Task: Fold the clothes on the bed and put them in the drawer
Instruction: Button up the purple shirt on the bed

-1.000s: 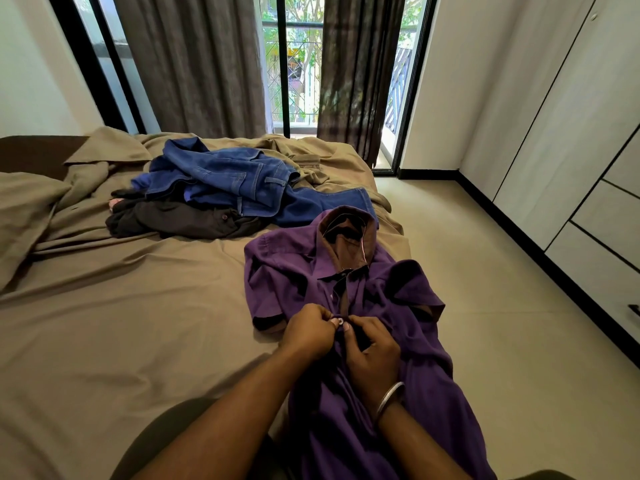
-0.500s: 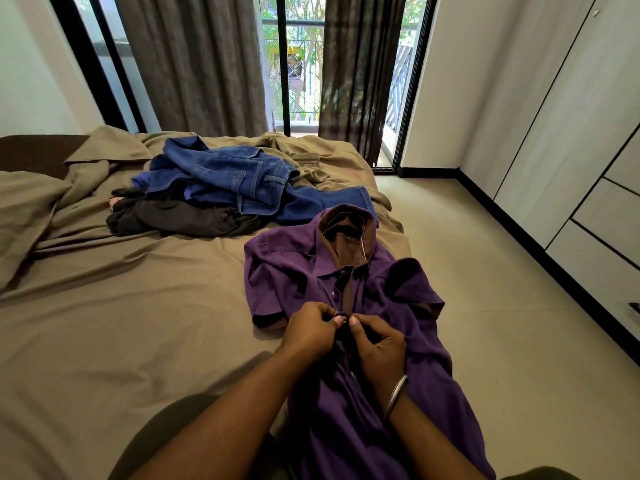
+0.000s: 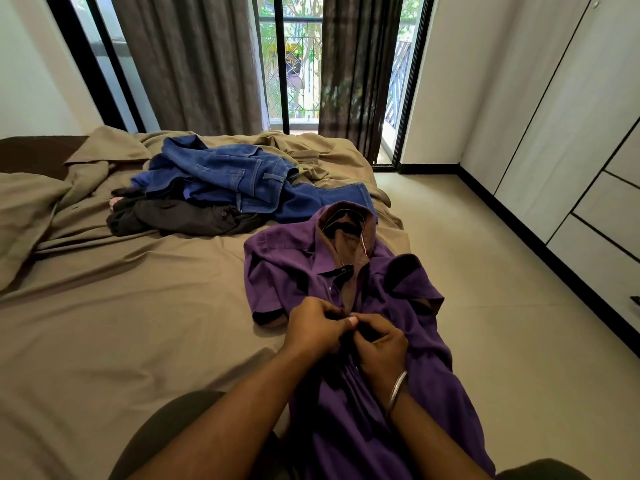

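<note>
— What are your hands doing?
— My left hand (image 3: 313, 332) and right hand (image 3: 381, 348) meet, thumbs touching, both pinching the front placket of the shirt (image 3: 346, 427).
— Where is the shirt?
— Under my hands on the bed (image 3: 121, 323), collar beyond them, tail toward me. Farther beyond, to the left, lie jeans (image 3: 225, 178) on a dark garment (image 3: 180, 218).
</note>
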`<state>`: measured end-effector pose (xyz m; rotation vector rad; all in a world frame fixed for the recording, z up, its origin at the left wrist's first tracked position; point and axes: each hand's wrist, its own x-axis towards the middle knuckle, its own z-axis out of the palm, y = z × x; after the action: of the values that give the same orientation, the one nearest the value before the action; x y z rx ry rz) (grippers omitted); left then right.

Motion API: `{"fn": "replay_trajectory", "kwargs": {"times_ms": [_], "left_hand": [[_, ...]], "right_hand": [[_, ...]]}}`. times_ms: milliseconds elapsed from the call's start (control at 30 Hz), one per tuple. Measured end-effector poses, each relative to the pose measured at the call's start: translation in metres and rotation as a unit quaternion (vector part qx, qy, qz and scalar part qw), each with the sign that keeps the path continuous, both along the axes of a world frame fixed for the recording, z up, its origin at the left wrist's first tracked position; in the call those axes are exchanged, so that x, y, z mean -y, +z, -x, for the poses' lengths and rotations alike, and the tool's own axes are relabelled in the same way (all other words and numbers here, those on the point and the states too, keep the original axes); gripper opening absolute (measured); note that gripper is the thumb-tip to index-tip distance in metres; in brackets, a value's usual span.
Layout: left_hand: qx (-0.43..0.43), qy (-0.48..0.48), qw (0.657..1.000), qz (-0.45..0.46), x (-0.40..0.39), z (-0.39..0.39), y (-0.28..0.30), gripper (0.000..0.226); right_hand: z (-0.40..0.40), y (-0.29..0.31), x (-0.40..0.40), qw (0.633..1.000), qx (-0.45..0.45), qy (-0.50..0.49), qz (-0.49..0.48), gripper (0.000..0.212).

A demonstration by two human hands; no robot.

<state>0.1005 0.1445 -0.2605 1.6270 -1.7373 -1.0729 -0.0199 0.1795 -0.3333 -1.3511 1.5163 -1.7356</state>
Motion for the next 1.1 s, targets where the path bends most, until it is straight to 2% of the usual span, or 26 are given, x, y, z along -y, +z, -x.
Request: {"fn": "replay_trajectory", "kwargs": {"times_ms": [167, 433, 600, 833, 967, 1100], "left_hand": [[0.017, 0.022, 1.000, 0.012, 0.000, 0.000, 0.000, 0.016], [0.016, 0.033, 0.999, -0.036, 0.005, 0.003, -0.005, 0.021], [-0.007, 0.037, 0.998, -0.046, 0.006, 0.005, -0.006, 0.020], [-0.079, 0.072, 0.991, -0.076, 0.006, 0.006, -0.005, 0.018], [-0.082, 0.101, 0.985, -0.110, 0.009, 0.003, -0.008, 0.019], [-0.122, 0.129, 0.975, -0.135, 0.010, 0.003, -0.007, 0.015]], "right_hand": [[-0.001, -0.001, -0.001, 1.000, -0.004, 0.006, 0.011, 0.024], [-0.001, 0.000, 0.000, 1.000, -0.005, 0.008, -0.011, 0.019], [-0.002, 0.004, 0.000, 0.998, 0.050, 0.008, -0.024, 0.012], [-0.001, 0.006, 0.002, 0.997, 0.036, 0.019, -0.058, 0.011], [-0.003, 0.014, 0.001, 0.994, 0.063, 0.059, -0.072, 0.013], [0.000, 0.026, 0.002, 0.985, 0.105, 0.098, -0.094, 0.009]]}}
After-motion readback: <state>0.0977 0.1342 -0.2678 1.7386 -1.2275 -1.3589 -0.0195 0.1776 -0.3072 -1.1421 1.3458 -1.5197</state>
